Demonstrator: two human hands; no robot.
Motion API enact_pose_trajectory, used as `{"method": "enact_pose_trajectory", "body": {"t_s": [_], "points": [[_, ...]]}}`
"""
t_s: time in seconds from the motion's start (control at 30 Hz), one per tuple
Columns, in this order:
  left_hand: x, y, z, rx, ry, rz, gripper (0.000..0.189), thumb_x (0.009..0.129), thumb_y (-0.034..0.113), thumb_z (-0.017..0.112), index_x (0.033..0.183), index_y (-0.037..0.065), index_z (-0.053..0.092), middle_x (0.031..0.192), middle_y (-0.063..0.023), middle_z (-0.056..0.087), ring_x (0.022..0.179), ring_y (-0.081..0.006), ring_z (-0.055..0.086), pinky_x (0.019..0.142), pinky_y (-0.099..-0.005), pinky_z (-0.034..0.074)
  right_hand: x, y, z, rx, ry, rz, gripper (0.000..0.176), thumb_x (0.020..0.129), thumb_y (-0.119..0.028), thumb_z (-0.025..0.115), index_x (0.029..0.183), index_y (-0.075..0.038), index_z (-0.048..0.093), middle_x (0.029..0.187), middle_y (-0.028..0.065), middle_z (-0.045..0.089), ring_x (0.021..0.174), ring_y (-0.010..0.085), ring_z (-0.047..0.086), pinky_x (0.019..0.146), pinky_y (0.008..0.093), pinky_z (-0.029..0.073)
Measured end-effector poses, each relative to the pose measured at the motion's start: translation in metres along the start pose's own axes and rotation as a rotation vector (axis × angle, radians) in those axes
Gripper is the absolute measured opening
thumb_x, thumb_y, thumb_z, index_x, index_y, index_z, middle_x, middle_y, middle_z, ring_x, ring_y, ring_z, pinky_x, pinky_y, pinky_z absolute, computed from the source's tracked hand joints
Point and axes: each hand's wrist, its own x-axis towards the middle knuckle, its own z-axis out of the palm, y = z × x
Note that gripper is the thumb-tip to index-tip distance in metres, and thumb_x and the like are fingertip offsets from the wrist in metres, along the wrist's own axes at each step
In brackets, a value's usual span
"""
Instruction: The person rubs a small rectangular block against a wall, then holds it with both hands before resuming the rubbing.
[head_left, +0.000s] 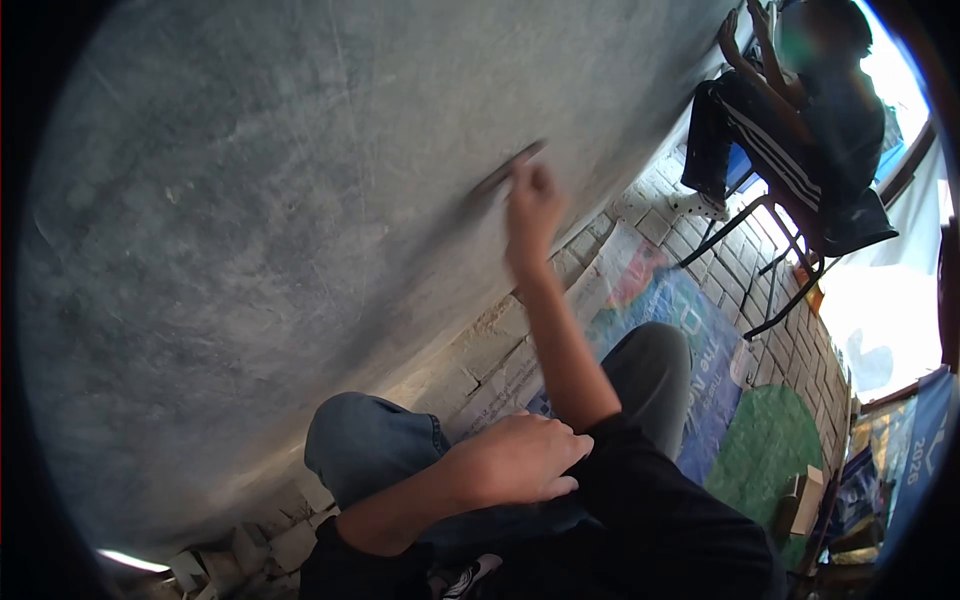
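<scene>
My right hand (535, 210) is raised against the grey, smooth-plastered wall (250, 200). Its fingers are closed on a trowel (508, 170), seen almost edge-on as a thin dark strip and smeared by motion; its handle is hidden by the hand. A dark shadow falls on the wall below it. My left hand (520, 457) lies across my lap, by the black sleeve of my right arm. The fingers there are loosely bent, with the thumb apart, and nothing shows in them.
A person (835, 120) sits on a black-framed chair (770, 205) at upper right, hands raised near the wall. Printed banner sheets (665, 330) cover part of the brick paving (720, 280). Loose blocks (250, 548) lie at lower left; a cardboard piece (806, 500) stands at lower right.
</scene>
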Motion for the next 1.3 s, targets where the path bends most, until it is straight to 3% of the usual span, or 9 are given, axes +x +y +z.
{"method": "enact_pose_trajectory", "body": {"t_s": [0.17, 0.23, 0.33, 0.43, 0.57, 0.63, 0.87, 1.03, 1.3], "points": [[0.007, -0.001, 0.002, 0.018, -0.037, -0.028, 0.035, 0.082, 0.028, 0.058, 0.104, 0.001, 0.052, 0.093, -0.0151, 0.061, 0.091, -0.0310, 0.059, 0.080, -0.0406, 0.046, -0.006, 0.013, 0.004, -0.062, 0.012, -0.084, 0.031, 0.086, -0.022, 0.058, 0.066, 0.000, 0.050, 0.056, -0.0013, 0.039, 0.056, 0.0061, 0.036, 0.051, 0.0243, 0.032], [-0.002, 0.004, 0.001, 0.009, 0.055, -0.012, 0.035, 0.082, 0.028, 0.058, 0.104, 0.002, 0.052, 0.094, -0.0157, 0.061, 0.092, -0.0321, 0.058, 0.081, -0.0411, 0.045, 0.053, 0.015, -0.018, 0.193, 0.027, 0.309, 0.030, 0.086, -0.027, 0.058, 0.067, -0.003, 0.054, 0.055, -0.0022, 0.041, 0.052, 0.0058, 0.038, 0.047, 0.0250, 0.031], [-0.002, 0.005, -0.001, -0.030, 0.012, -0.013, 0.035, 0.081, 0.028, 0.058, 0.103, 0.002, 0.052, 0.093, -0.0157, 0.061, 0.092, -0.0327, 0.058, 0.082, -0.0412, 0.045, 0.059, 0.014, -0.025, 0.037, -0.038, 0.230, 0.030, 0.086, -0.030, 0.058, 0.068, -0.005, 0.056, 0.054, -0.0029, 0.042, 0.049, 0.0059, 0.040, 0.044, 0.0257, 0.030], [0.005, -0.001, 0.003, 0.022, 0.000, -0.007, 0.035, 0.081, 0.029, 0.059, 0.103, 0.002, 0.052, 0.093, -0.0153, 0.061, 0.092, -0.0325, 0.058, 0.081, -0.0408, 0.045, -0.027, 0.012, -0.011, -0.118, -0.288, 0.014, 0.030, 0.086, -0.019, 0.058, 0.066, 0.001, 0.049, 0.058, -0.0010, 0.040, 0.061, 0.0080, 0.035, 0.055, 0.0264, 0.033], [0.003, -0.002, 0.004, 0.041, -0.003, -0.031, 0.035, 0.081, 0.029, 0.059, 0.102, 0.001, 0.052, 0.093, -0.0149, 0.061, 0.092, -0.0320, 0.059, 0.079, -0.0408, 0.046, 0.010, 0.011, -0.010, -0.080, -0.141, -0.020, 0.032, 0.086, -0.021, 0.058, 0.067, 0.001, 0.047, 0.058, -0.0009, 0.039, 0.061, 0.0088, 0.034, 0.057, 0.0274, 0.034], [-0.002, 0.004, 0.001, 0.016, -0.021, -0.062, 0.034, 0.081, 0.028, 0.059, 0.101, 0.001, 0.052, 0.091, -0.0142, 0.061, 0.091, -0.0313, 0.059, 0.079, -0.0411, 0.047, 0.063, 0.004, -0.026, 0.031, 0.021, 0.413, 0.034, 0.087, -0.025, 0.058, 0.066, 0.001, 0.049, 0.058, -0.0025, 0.040, 0.061, 0.0077, 0.037, 0.056, 0.0271, 0.034], [0.001, 0.006, 0.008, 0.080, -0.047, -0.025, 0.029, 0.082, 0.025, 0.058, 0.098, 0.002, 0.053, 0.085, -0.0144, 0.061, 0.086, -0.0316, 0.060, 0.078, -0.0416, 0.047, -0.036, -0.006, -0.004, 0.025, -0.335, 0.358, 0.028, 0.087, -0.028, 0.059, 0.079, -0.001, 0.060, 0.068, -0.0003, 0.054, 0.066, 0.0066, 0.045, 0.063, 0.0231, 0.037], [-0.011, 0.008, 0.013, 0.065, 0.041, -0.017, 0.023, 0.081, 0.020, 0.058, 0.093, 0.001, 0.053, 0.084, -0.0140, 0.061, 0.087, -0.0310, 0.061, 0.078, -0.0412, 0.048, 0.069, 0.019, -0.031, -0.072, -0.036, 0.332, 0.032, 0.089, -0.034, 0.055, 0.073, -0.006, 0.057, 0.055, -0.0040, 0.042, 0.049, 0.0059, 0.041, 0.043, 0.0213, 0.031], [-0.011, 0.005, 0.013, 0.108, 0.034, -0.018, 0.019, 0.079, 0.013, 0.058, 0.092, 0.000, 0.053, 0.083, -0.0142, 0.061, 0.084, -0.0309, 0.062, 0.075, -0.0406, 0.049, 0.008, 0.001, -0.005, -0.043, -0.100, 0.191, 0.036, 0.090, -0.029, 0.055, 0.066, -0.003, 0.047, 0.058, -0.0024, 0.037, 0.056, 0.0070, 0.033, 0.050, 0.0251, 0.030]]}}
